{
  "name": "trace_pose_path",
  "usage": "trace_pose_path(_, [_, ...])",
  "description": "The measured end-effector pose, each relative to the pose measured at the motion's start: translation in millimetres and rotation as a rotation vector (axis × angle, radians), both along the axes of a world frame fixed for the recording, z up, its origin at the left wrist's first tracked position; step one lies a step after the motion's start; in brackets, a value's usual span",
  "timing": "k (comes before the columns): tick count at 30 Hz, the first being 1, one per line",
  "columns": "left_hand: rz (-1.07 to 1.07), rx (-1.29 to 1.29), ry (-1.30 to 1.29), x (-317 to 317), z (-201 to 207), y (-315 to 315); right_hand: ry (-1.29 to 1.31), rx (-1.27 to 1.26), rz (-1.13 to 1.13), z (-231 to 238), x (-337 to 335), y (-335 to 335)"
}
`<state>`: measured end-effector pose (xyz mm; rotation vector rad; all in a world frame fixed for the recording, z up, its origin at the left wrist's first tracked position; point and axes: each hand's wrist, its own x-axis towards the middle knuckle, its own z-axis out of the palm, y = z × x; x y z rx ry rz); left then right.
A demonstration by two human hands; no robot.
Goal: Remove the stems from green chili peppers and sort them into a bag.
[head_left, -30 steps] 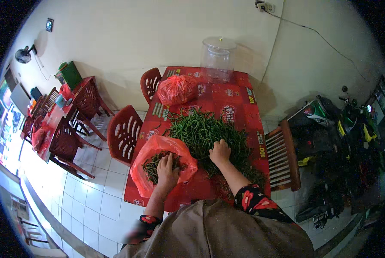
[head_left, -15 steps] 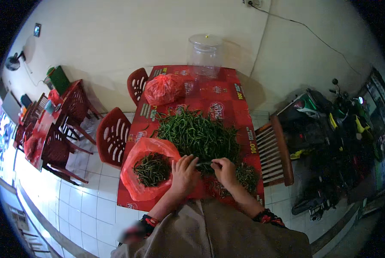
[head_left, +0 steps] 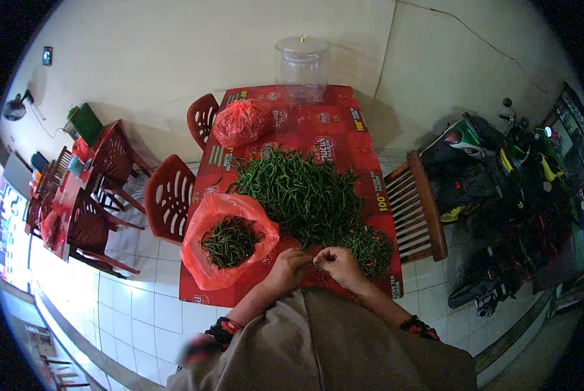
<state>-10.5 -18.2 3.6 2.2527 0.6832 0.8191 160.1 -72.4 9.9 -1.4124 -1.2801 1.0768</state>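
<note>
My left hand and my right hand meet at the near side of the table, fingertips nearly touching. Both are closed in a pinch, and whatever lies between the fingers is too small to make out. Just beyond them spreads a large heap of thin green chillies. Left of my left hand stands an open red plastic bag, holding darker, duller chillies. By my right hand lies a smaller pile of fine green bits, perhaps stems.
The table has a red printed cover. A tied red bag and a clear lidded container stand at its far end. Red plastic chairs are on the left, a wooden chair on the right. Motorbikes are parked beyond it.
My left hand has drawn back from beside the red bag's edge, and its fingers have curled in. My right hand stays pinched, slightly nearer me. The view has shifted a little.
</note>
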Motion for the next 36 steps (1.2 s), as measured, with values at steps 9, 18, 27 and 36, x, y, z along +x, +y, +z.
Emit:
trace_pose_path(9, [0.228, -0.585, -0.235, -22, 1, -4, -0.034, -0.408, 0.067, -28, 25, 21])
trace_pose_path(18, [0.553, -0.977, -1.081, -112, -33, 57, -0.818, 0.184, -0.075, -23, 20, 100])
trace_pose_path(27, [0.757, -0.908, -1.046, -131, -17, 47, -1.059, 0.33, 0.037, -32, 19, 157])
trace_pose_path(36, [0.424, -0.783, -0.523, -83, -23, 37, 0.048, -0.055, -0.176, -8, 6, 98])
